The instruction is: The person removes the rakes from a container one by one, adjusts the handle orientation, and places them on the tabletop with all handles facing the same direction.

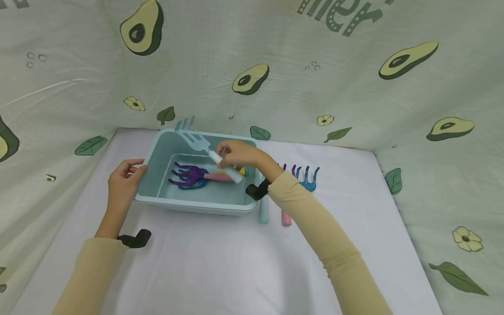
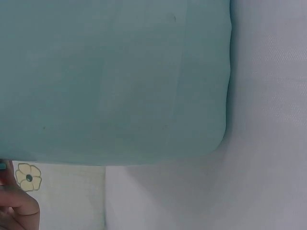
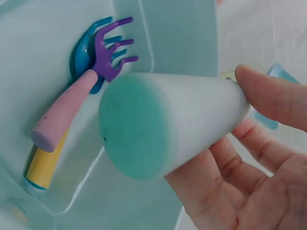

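Note:
My right hand pinches the white handle of a small light blue garden fork above a pale blue plastic tub. The fork's tines point to the far left; the teal butt of its handle faces the right wrist camera. My left hand grips the tub's left rim, thumb and fingers at the edge. Inside the tub, a purple hand rake with a pink handle lies across a blue hand rake with a yellow handle.
Right of the tub, on the white-covered table, lie a blue rake, a pink handle and a light teal handle, partly behind my right forearm. An avocado-print cloth hangs behind.

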Demonstrator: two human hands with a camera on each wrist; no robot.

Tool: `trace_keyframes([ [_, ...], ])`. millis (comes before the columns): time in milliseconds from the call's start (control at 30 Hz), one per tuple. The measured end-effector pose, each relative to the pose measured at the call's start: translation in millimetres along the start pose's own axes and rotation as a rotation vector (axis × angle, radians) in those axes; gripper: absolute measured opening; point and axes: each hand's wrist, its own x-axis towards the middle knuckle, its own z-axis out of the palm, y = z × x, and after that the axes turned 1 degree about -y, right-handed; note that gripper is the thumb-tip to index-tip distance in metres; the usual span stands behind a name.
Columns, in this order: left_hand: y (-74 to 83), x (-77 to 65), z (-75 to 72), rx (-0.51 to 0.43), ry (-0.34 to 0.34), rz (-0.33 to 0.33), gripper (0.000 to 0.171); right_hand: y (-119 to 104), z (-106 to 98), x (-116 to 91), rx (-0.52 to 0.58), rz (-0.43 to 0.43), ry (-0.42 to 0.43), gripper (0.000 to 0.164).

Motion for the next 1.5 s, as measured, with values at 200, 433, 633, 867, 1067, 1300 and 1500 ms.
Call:
trace_keyframes([
  [200,-0.8,0.8,0.7,0.012,-0.002,-0.012,0.041,6.8,-9.8,-19.3,0.081,0.037,0.090,0.028],
  [433,-2.0,1.2,0.0,0.010,-0.011,-0.016,0.041,24.4,-18.9,-43.6,0.090,0.031,0.172,0.031],
  [633,-1.6,1.5,0.1,0.007,-0.018,-0.016,0.042,43.7,-22.3,-66.7,0.092,0.044,0.250,0.030],
  [867,-1.5,1.3,0.9,0.010,-0.008,-0.016,0.041,68.5,-23.0,-92.9,0.147,0.092,0.309,0.031],
  [1067,-1.1,0.9,0.0,0.000,-0.008,-0.021,0.041,94.8,-23.5,-115.0,0.175,0.130,0.374,0.034],
  [1300,-0.4,0.2,0.4,-0.015,-0.009,-0.023,0.040,138.2,-22.8,-141.5,0.168,0.213,0.466,0.038],
  [1500,-0.4,0.1,1.7,-0.020,-0.007,-0.028,0.040,176.6,-15.9,-165.7,0.155,0.333,0.531,0.044],
])
